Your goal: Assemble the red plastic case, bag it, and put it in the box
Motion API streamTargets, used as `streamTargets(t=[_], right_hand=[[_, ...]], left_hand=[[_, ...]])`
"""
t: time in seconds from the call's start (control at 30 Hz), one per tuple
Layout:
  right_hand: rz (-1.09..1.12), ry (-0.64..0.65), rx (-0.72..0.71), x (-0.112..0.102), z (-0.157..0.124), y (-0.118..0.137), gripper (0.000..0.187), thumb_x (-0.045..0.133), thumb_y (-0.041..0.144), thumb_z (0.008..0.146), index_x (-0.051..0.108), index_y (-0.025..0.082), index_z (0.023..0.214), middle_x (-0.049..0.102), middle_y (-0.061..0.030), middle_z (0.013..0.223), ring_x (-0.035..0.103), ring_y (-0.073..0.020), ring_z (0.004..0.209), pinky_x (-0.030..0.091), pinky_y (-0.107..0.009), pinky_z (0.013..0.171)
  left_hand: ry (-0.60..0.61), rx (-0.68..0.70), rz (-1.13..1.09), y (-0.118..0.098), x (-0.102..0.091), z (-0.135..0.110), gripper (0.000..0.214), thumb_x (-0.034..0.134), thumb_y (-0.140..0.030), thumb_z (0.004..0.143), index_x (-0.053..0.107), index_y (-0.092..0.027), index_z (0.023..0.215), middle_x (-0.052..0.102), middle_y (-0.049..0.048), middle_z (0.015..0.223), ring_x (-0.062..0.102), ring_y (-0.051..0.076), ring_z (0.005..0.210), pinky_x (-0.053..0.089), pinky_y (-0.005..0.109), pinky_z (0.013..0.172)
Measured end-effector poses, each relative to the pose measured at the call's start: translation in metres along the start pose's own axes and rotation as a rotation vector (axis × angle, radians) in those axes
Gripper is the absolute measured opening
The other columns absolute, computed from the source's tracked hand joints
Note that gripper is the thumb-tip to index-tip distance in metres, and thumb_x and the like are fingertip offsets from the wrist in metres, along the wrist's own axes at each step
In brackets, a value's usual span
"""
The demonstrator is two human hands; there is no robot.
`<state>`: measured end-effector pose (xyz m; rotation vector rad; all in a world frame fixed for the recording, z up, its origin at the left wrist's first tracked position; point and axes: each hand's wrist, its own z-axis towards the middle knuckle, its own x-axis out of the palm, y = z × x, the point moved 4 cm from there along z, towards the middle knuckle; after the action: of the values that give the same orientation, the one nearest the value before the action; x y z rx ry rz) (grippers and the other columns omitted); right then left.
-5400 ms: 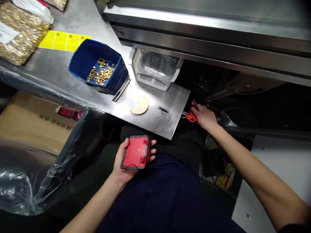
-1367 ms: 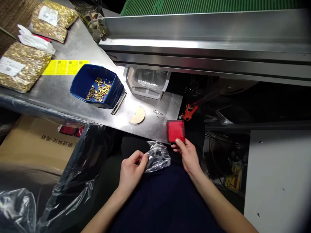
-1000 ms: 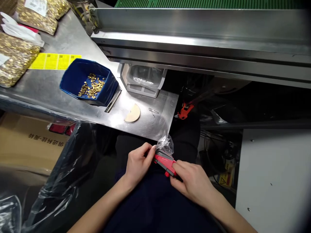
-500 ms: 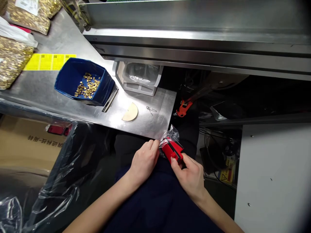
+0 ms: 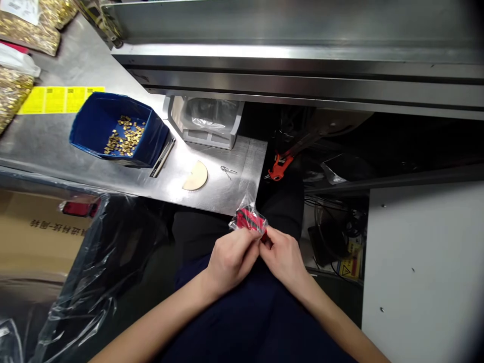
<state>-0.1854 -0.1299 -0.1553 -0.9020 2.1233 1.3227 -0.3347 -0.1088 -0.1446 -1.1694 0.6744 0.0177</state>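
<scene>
A red and black part [image 5: 250, 220] sits inside a small clear plastic bag [image 5: 247, 202], just off the table's front edge and above my lap. My left hand [image 5: 235, 254] is closed, pinching the near edge of the bag between thumb and fingers. Close beside it, my right hand [image 5: 282, 252] is also closed, gripping the bag's mouth at the near end of the red part. The fingers hide that end, so the exact kind of the part cannot be made out.
On the metal table [image 5: 215, 199] are a blue bin [image 5: 85, 126] of small brass pieces, a half-round pale disc [image 5: 195, 176], a pen-like tool [image 5: 163, 157], thin metal pins [image 5: 228, 170] and a grey bin [image 5: 209, 138]. An orange-handled tool [image 5: 280, 166] hangs beyond. A lined carton [image 5: 38, 232] stands left.
The red part has gone deeper into the bag, which now wraps it. My right hand has moved left and up against my left hand. The view has shifted slightly.
</scene>
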Motion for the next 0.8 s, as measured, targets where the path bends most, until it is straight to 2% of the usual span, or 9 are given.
streamTargets(t=[0.1,0.2,0.33,0.43,0.5,0.6,0.67,0.73,0.8], right_hand=[[0.306,-0.051,0.137,0.001,0.015,-0.01,0.023,0.061,0.041,0.092,0.069,0.022,0.081,0.068,-0.0011,0.067,0.061,-0.0176,0.061,0.039,-0.027,0.058],[0.604,-0.057,0.213,0.011,0.028,-0.021,0.033,0.062,0.049,0.092,0.071,0.019,0.081,0.071,-0.0028,0.067,0.065,-0.0183,0.06,0.043,-0.026,0.057],[0.838,-0.076,0.273,0.023,0.034,-0.03,0.038,0.069,0.054,0.089,0.073,0.017,0.081,0.07,-0.0024,0.065,0.063,-0.015,0.058,0.047,-0.024,0.057],[0.987,-0.13,0.329,0.029,0.031,-0.03,0.039,0.075,0.055,0.085,0.073,0.016,0.083,0.07,-0.0029,0.068,0.063,-0.0136,0.059,0.048,-0.023,0.058],[1.055,-0.17,0.357,0.032,0.029,-0.028,0.039,0.076,0.056,0.084,0.073,0.017,0.084,0.071,-0.0028,0.07,0.063,-0.0136,0.06,0.048,-0.023,0.058],[1.023,-0.18,0.333,0.033,0.027,-0.025,0.04,0.07,0.056,0.089,0.072,0.017,0.085,0.07,-0.0018,0.07,0.06,-0.0142,0.06,0.046,-0.024,0.058],[0.876,-0.049,0.265,0.03,0.027,-0.021,0.044,0.06,0.058,0.096,0.073,0.017,0.085,0.07,-0.0017,0.069,0.06,-0.0157,0.06,0.045,-0.026,0.059],[0.619,0.104,0.158,0.021,0.025,-0.013,0.051,0.045,0.058,0.103,0.074,0.019,0.087,0.071,-0.0027,0.071,0.063,-0.0183,0.065,0.047,-0.028,0.063],[0.309,0.144,-0.023,0.003,0.022,-0.002,0.047,0.043,0.054,0.106,0.075,0.022,0.095,0.076,-0.005,0.089,0.069,-0.0223,0.084,0.05,-0.034,0.078]], left_hand=[[0.011,-0.196,-0.07,0.011,0.001,0.003,0.02,0.058,-0.021,0.101,0.058,-0.021,0.121,0.07,0.0065,0.102,0.068,0.02,0.089,0.056,0.032,0.082],[0.02,-0.291,-0.087,0.023,0.0,0.004,0.033,0.07,-0.033,0.096,0.057,-0.021,0.124,0.067,0.0069,0.104,0.065,0.022,0.092,0.055,0.035,0.084],[0.026,-0.419,-0.125,0.039,-0.004,-0.001,0.008,0.061,-0.03,0.101,0.063,-0.021,0.101,0.067,0.0015,0.09,0.063,0.017,0.079,0.05,0.028,0.074],[0.029,-0.455,-0.092,0.039,-0.005,-0.005,0.012,0.057,-0.027,0.103,0.063,-0.021,0.094,0.067,0.0006,0.086,0.062,0.016,0.075,0.048,0.027,0.07],[0.105,-0.415,-0.111,0.031,-0.002,-0.004,0.012,0.056,-0.025,0.102,0.062,-0.021,0.093,0.065,0.0006,0.083,0.061,0.016,0.072,0.047,0.027,0.068],[0.266,-0.231,-0.237,0.012,0.002,0.003,0.013,0.052,-0.022,0.103,0.064,-0.021,0.098,0.067,0.0033,0.087,0.063,0.017,0.076,0.049,0.028,0.07],[0.246,-0.163,-0.293,0.006,-0.004,0.011,0.013,0.052,-0.022,0.103,0.065,-0.021,0.102,0.069,0.0056,0.092,0.064,0.019,0.083,0.05,0.031,0.078],[0.145,-0.227,-0.316,0.01,-0.015,0.015,0.012,0.055,-0.024,0.103,0.066,-0.021,0.101,0.068,0.006,0.093,0.063,0.02,0.086,0.05,0.033,0.081],[0.069,-0.34,-0.343,0.021,-0.023,0.015,0.014,0.055,-0.027,0.103,0.066,-0.021,0.097,0.066,0.0053,0.091,0.061,0.02,0.086,0.05,0.033,0.082]])
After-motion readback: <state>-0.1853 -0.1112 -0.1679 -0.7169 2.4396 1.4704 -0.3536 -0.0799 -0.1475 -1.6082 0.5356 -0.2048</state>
